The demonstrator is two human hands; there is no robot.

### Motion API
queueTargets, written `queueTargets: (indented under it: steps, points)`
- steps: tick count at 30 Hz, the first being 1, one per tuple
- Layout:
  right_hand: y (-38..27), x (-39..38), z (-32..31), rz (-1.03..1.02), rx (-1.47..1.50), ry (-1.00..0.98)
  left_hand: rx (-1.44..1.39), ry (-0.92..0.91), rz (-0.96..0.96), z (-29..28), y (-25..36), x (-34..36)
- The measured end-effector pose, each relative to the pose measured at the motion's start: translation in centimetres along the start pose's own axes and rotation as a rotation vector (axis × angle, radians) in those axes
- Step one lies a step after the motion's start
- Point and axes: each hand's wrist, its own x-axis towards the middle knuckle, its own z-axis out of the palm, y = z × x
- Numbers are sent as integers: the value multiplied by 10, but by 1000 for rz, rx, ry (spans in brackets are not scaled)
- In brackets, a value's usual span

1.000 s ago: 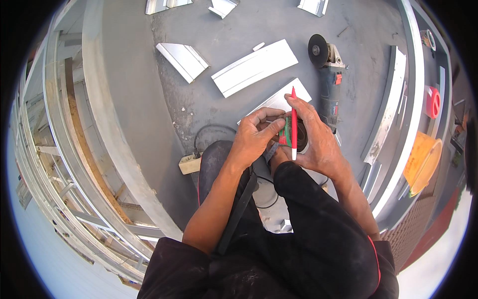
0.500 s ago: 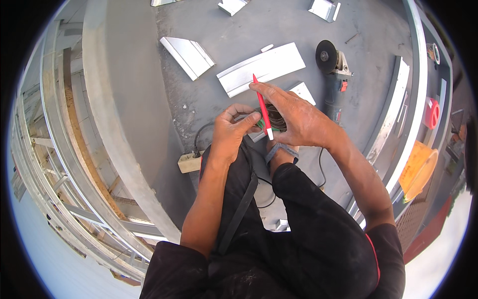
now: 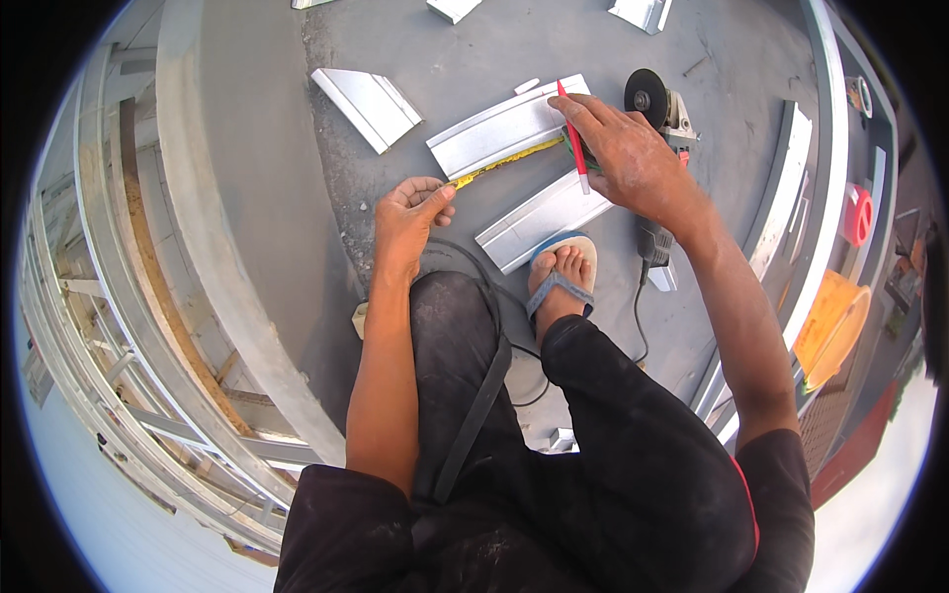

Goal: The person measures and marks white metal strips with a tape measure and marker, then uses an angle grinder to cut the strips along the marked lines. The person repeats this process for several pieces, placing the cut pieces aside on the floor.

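A yellow tape blade (image 3: pixel 509 161) runs stretched between my two hands, along the near edge of a silvery metal profile piece (image 3: pixel 484 138). Its free end is pinched in the fingers of my left hand (image 3: pixel 403 225). My right hand (image 3: pixel 638 158) is closed around the tape measure's case, mostly hidden with a bit of green showing, and also holds a red pen (image 3: pixel 574 138) with a white end. Just below the blade lies a second profile piece (image 3: pixel 529 227), beside my sandalled foot (image 3: pixel 563 272). An angle grinder (image 3: pixel 647 94) lies right beside my right hand, partly covered by it.
An angled metal offcut (image 3: pixel 368 109) lies to the left, with smaller offcuts (image 3: pixel 643 12) at the far side. Long metal profiles (image 3: pixel 781 188) run along the right, near an orange container (image 3: pixel 832 331). The grinder's cord (image 3: pixel 643 326) curls beside my leg. A low wall (image 3: pixel 237 198) stands left.
My hands have moved apart, left hand leftward, right hand up and rightward, and the yellow blade now shows drawn out between them. The red pen has travelled with the right hand.
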Motion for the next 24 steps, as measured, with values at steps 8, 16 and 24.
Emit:
queueTargets:
  steps: [8, 16, 24]
  points:
    - [9, -10, 18, 7, -100, 137, 192, 214, 73, 25, -7, 4]
    - [4, -23, 31, 92, -100, 216, 319, 227, 120, 27, -6, 9]
    - [2, -24, 44, 126, -66, 329, 293, 289, 265, 39, -15, 15]
